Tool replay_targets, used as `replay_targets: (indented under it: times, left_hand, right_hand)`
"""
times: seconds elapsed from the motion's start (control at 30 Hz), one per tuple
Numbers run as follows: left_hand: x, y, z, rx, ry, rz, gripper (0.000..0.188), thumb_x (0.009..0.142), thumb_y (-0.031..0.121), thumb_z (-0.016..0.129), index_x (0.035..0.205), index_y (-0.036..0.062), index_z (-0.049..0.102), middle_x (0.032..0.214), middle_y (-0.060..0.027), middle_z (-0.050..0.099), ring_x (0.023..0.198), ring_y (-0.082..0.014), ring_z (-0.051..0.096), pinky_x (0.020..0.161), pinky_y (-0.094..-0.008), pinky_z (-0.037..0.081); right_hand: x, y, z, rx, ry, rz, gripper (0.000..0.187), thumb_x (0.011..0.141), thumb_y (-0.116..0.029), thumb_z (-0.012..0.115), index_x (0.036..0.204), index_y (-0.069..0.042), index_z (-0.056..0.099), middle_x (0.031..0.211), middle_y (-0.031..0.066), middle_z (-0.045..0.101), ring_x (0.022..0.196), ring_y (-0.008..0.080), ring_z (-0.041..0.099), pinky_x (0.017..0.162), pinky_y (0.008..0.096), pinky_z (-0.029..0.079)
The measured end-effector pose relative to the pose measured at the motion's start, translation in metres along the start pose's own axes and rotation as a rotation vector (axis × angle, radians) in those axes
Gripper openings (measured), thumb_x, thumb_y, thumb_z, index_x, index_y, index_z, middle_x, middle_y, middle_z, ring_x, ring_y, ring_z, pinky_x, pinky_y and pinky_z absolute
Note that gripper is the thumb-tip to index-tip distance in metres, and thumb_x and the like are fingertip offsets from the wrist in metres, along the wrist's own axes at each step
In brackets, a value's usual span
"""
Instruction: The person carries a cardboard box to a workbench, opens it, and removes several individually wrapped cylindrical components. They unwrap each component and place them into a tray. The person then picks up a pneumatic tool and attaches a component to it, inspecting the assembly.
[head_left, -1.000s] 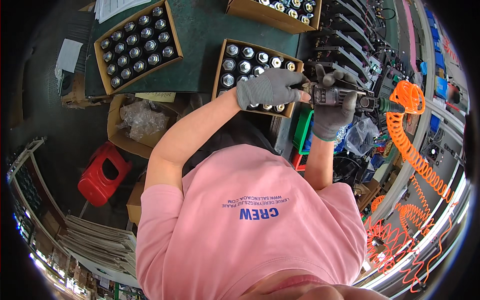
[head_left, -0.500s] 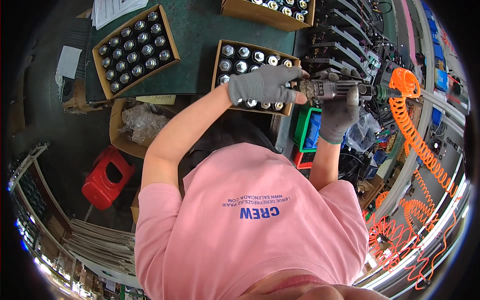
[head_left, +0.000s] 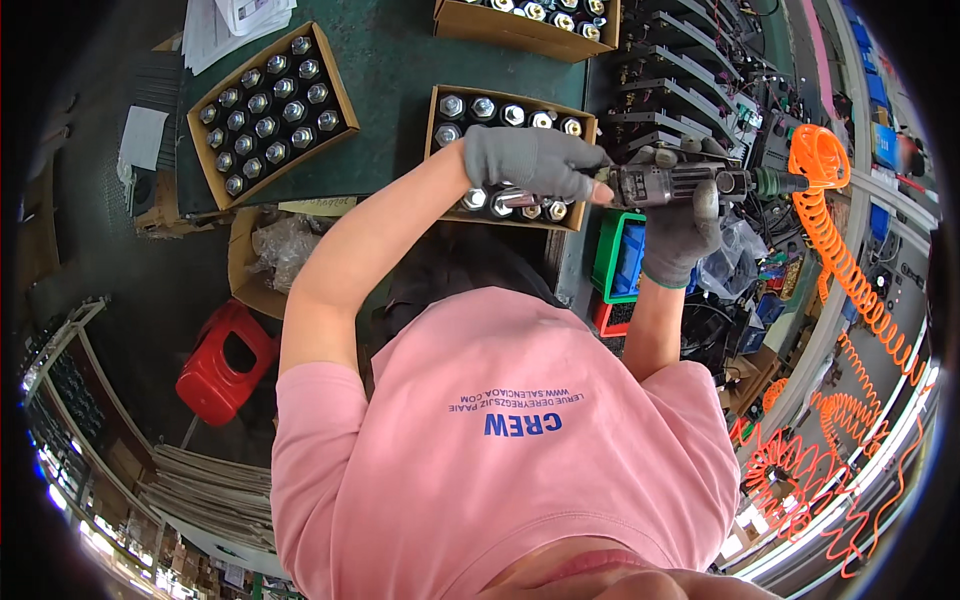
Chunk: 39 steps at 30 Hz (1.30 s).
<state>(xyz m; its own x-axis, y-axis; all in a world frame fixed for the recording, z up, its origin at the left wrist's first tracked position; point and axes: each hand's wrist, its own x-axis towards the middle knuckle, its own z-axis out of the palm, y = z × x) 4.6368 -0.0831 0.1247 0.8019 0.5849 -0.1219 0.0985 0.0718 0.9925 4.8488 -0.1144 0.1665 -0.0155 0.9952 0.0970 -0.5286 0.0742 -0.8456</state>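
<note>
The person's right hand [head_left: 682, 240] is gripping a dark grey power tool [head_left: 668, 186], with the thumb on the near side and the other fingers bending over the far side of its body. The tool is lying almost level in this grip, just beside the right edge of the middle carton [head_left: 590, 130], and its nose is pointing to the left hand [head_left: 535, 165]. The left fingers are stretching straight and close together, the bare thumb tip is showing next to the nose, and I cannot tell if they are pinching something there. Both hands are wearing grey gloves. At the rear end of the tool a green connector [head_left: 775, 182] is leading toward an orange coiled hose [head_left: 803, 152]. The middle carton is holding dark cylinders with silver hexagonal tops [head_left: 482, 107], and the left carton [head_left: 332, 76] is holding similar ones in rows; both are resting on the dark green table [head_left: 390, 60]. About writing, the pink shirt [head_left: 500, 350] is carrying blue print [head_left: 523, 426], one big word and two smaller lines, which are appearing upside down. Sheets of paper [head_left: 225, 35] at the far left are showing fine print, too small for reading. On the tool body, small pale marks are showing, also unreadable. A green bin [head_left: 604, 255] and a red bin [head_left: 602, 318] are standing below the tool in the view.
</note>
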Motion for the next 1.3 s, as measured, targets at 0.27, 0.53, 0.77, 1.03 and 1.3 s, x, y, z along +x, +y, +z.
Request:
replay_targets:
  times: [0.27,0.53,0.77,1.03,1.3]
  left_hand:
    - [0.016,-0.004,0.059,0.590,0.792,0.160,0.051,0.077,0.040,0.073,0.109,0.0048,0.055,0.091,-0.0174,0.060,0.086,-0.0380,0.060,0.074,-0.0451,0.050]
    - [0.016,-0.011,0.046,0.501,0.775,0.234,0.058,0.075,0.047,0.073,0.114,0.0065,0.056,0.094,-0.0159,0.061,0.087,-0.0358,0.060,0.075,-0.0441,0.050]
    - [0.011,-0.002,0.041,0.451,0.684,0.364,0.057,0.074,0.043,0.074,0.115,0.0070,0.056,0.096,-0.0160,0.061,0.090,-0.0362,0.060,0.079,-0.0433,0.049]
    - [0.017,0.003,0.049,0.647,0.973,0.449,0.057,0.072,0.039,0.077,0.112,0.0050,0.056,0.097,-0.0176,0.060,0.096,-0.0371,0.058,0.081,-0.0444,0.050]
    - [0.001,0.021,0.017,0.125,0.301,0.159,0.056,0.088,0.044,0.066,0.124,0.0024,0.055,0.106,-0.0131,0.066,0.098,-0.0251,0.064,0.086,-0.0354,0.050]
  right_hand:
    - [0.004,0.006,0.000,-0.129,0.122,-0.079,0.057,0.087,-0.022,0.063,0.136,-0.005,0.041,0.128,0.0119,0.055,0.108,0.0277,0.059,0.101,0.0506,0.042]
    - [0.011,-0.018,0.002,-0.274,-0.124,0.000,0.071,0.081,-0.011,0.067,0.144,-0.003,0.034,0.145,0.0215,0.041,0.123,0.0314,0.053,0.106,0.0504,0.041]
    - [0.016,-0.044,-0.022,-0.719,-0.125,-0.055,0.095,0.058,-0.036,0.093,0.133,-0.002,0.046,0.118,0.0115,0.059,0.103,0.0201,0.061,0.090,0.0338,0.052]
    - [0.007,-0.028,0.017,-0.480,0.127,-0.018,0.046,0.080,-0.016,0.075,0.118,-0.002,0.053,0.105,0.0091,0.062,0.094,0.0176,0.063,0.087,0.0352,0.053]
    - [0.012,-0.018,0.006,-0.042,0.269,0.106,0.028,0.088,-0.012,0.060,0.114,-0.009,0.052,0.093,0.0074,0.061,0.088,0.0193,0.061,0.084,0.0381,0.052]
